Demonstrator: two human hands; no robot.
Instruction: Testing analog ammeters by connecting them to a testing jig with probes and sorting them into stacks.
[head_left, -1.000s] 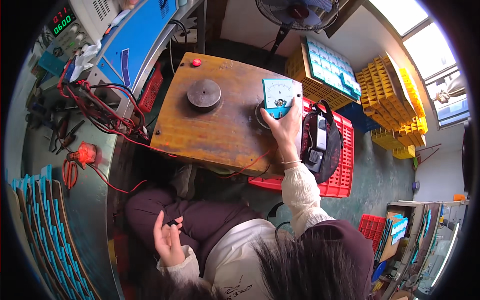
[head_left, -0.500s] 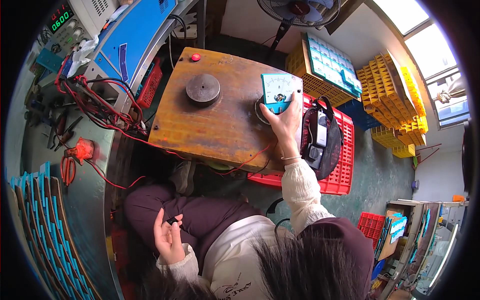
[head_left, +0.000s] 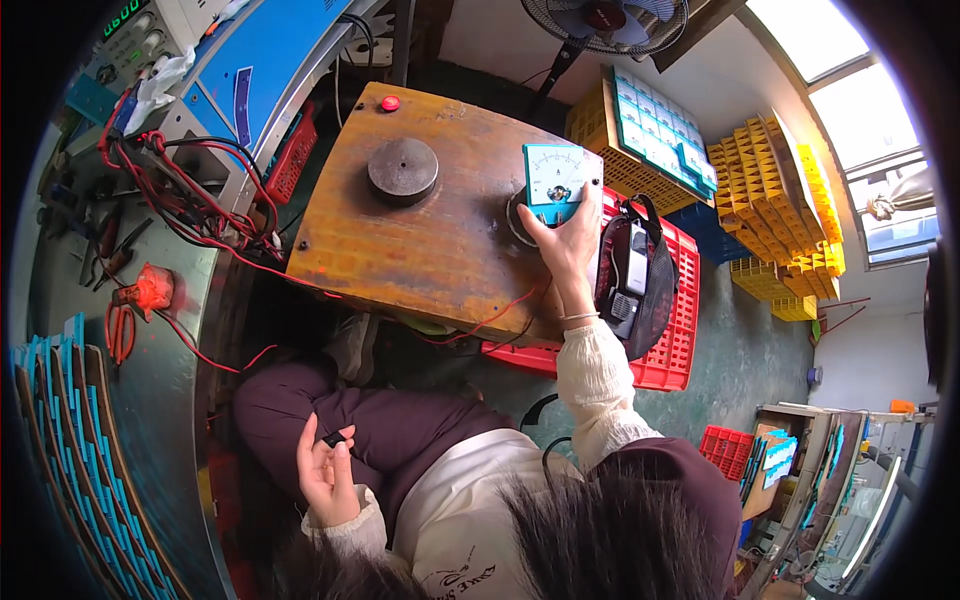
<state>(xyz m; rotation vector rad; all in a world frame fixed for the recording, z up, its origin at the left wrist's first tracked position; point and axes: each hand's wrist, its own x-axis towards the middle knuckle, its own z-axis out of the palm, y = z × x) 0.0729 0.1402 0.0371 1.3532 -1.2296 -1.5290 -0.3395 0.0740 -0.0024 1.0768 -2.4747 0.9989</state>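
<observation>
An analog panel meter with a white dial and a teal frame leans on the right end of a wooden box. My right hand grips its lower part, thumb on the left side and fingers along the right edge. Under the meter and thumb, a dark round piece shows only in part. Over my lap, my left hand pinches a small black piece between thumb and fingers. Its exact kind is too small to tell. A thick dark metal disc lies on the box, left of the meter.
A red button sits at the box's far left corner. Red and black leads run from the metal bench to the box. Orange-handled pliers lie on the bench. A black mesh bag rests on a red crate at right.
The whole view has shifted slightly to the left. Both hands keep their grips, and the meter stays in the same spot on the box.
</observation>
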